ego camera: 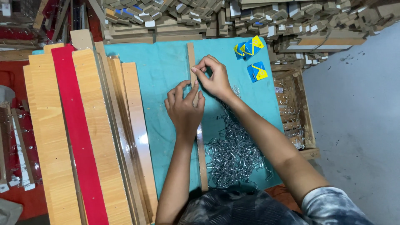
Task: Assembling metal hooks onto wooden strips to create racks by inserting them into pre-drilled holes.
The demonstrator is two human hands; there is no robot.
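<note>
Pinched by the right hand [214, 79] and pressed flat under the left hand [184, 109], the narrow wooden strip [201, 154] lay lengthwise on the teal cloth [162, 75], appearing light, stiff, best held mid-length.

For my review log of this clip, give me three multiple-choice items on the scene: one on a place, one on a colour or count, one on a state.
1. Where does the pile of metal hooks lie?
A. right of the thin wooden strip
B. on the red board
C. in the left hand

2. What colour is the cloth under the strip?
A. red
B. teal
C. white

3. What is the right hand doing?
A. resting flat on the floor
B. holding a blue card
C. pinching at the strip with its fingertips

Answers: 1 A, the hooks are heaped on the cloth to the strip's right. 2 B, the cloth is teal, beside stacked boards. 3 C, the fingertips meet on the strip, while the left hand presses on it.
</note>
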